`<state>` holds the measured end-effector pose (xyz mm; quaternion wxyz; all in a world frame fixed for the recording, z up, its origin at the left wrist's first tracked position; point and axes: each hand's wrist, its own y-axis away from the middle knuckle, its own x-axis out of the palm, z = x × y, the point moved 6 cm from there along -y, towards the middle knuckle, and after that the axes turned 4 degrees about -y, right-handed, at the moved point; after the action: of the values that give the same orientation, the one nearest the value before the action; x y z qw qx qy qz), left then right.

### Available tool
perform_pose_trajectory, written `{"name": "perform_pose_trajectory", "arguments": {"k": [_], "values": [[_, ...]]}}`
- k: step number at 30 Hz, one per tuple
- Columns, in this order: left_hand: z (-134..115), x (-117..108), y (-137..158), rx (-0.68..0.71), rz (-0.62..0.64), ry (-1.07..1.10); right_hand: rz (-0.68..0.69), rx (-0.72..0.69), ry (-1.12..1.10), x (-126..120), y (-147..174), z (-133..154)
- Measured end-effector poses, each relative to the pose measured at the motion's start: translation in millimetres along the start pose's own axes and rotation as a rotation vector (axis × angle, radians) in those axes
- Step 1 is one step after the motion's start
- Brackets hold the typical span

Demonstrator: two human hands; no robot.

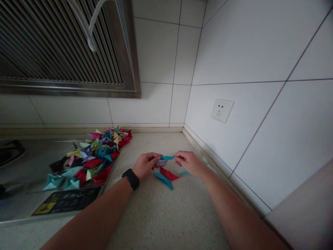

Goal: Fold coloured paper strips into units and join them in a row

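Observation:
A small folded piece of blue paper [167,158] is stretched between my two hands, above the counter. My left hand [147,164], with a black watch on its wrist, pinches the left end. The right end is pinched between the fingers of my right hand [187,161]. Just below lie a pale lilac folded paper [162,163], a red folded paper [169,174] and a blue folded paper [163,181]. A light blue paper piece [184,172] lies partly hidden under my right hand.
Many colourful folded papers [87,161] are heaped on the steel cooktop [23,173] at the left. A range hood [78,91] with a white hanging tube overhangs the back left. The tiled wall with a socket [222,110] bounds the stone counter [156,215] on the right.

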<state>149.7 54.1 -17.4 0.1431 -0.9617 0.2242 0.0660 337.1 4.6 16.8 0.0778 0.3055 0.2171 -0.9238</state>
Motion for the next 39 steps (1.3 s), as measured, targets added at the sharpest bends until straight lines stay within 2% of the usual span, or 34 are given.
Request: {"name": "perform_pose_trajectory", "arguments": {"k": [4,7,12,17,22,26,29,32,39], "values": [[-2.0,0.8,-0.5,0.019,0.020,-0.018,0.020,0.016,-0.047,1.3,0.0,-2.0],[-5.1,1.2,-0.7,0.042,-0.029,-0.043,0.035,0.037,-0.117,2.0,0.9,-3.2],[-8.2,7.0,1.1,0.013,-0.055,-0.044,-0.010,0.059,-0.196,4.2,0.5,-3.5],[-9.3,18.0,6.0,0.020,0.013,0.031,-0.006,0.084,-0.344,19.5,-0.8,-2.2],[-13.5,26.5,9.9,0.028,0.025,0.075,0.015,0.092,-0.454,27.9,1.3,3.9],[-20.7,25.1,10.9,0.091,-0.012,-0.048,0.023,0.080,-0.345,26.9,3.0,12.4],[-24.8,21.5,11.0,0.158,-0.039,-0.138,-0.034,0.019,-0.145,20.6,2.1,20.4],[-24.2,21.4,10.6,0.166,-0.029,-0.167,-0.087,-0.029,-0.044,15.2,0.7,24.3],[-24.4,25.5,11.0,0.171,0.007,-0.100,-0.107,0.036,-0.182,14.8,-2.7,11.8]]}}
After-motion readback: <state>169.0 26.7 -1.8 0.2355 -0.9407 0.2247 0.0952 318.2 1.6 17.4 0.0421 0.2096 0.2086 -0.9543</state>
